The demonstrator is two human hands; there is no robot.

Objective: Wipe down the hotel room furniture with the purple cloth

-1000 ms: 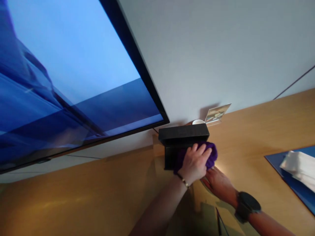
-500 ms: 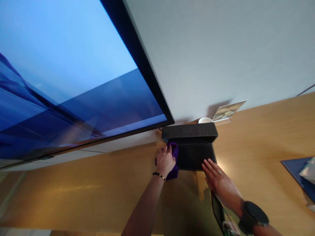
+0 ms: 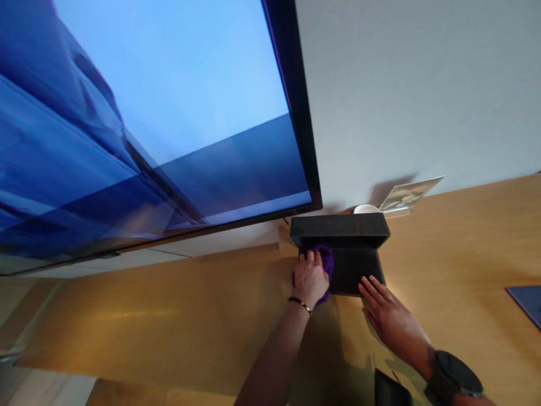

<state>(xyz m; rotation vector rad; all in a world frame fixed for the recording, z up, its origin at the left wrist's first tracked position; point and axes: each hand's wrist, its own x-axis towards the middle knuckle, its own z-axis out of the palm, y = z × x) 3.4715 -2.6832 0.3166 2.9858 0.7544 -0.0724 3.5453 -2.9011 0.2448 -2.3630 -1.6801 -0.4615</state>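
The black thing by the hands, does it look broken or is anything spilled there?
Nothing stands out: the black thing shows no clear damage, and I see no spill. The purple cloth under the left hand is just bunched up.

Your left hand (image 3: 310,279) covers much of the purple cloth (image 3: 327,262) below centre, and the two together hide the left part of the black box's (image 3: 340,226) lower panel. Your right hand (image 3: 389,318) hides that panel's near right corner. Behind the box, you see only the top of a white round object (image 3: 366,208); the small picture on the card (image 3: 408,195) beside it is too blurred to make out. The upper and left edges cut off the screen (image 3: 211,84), the right edge a blue sheet (image 3: 526,300), and the bottom edge a dark object (image 3: 389,390) you can't identify.
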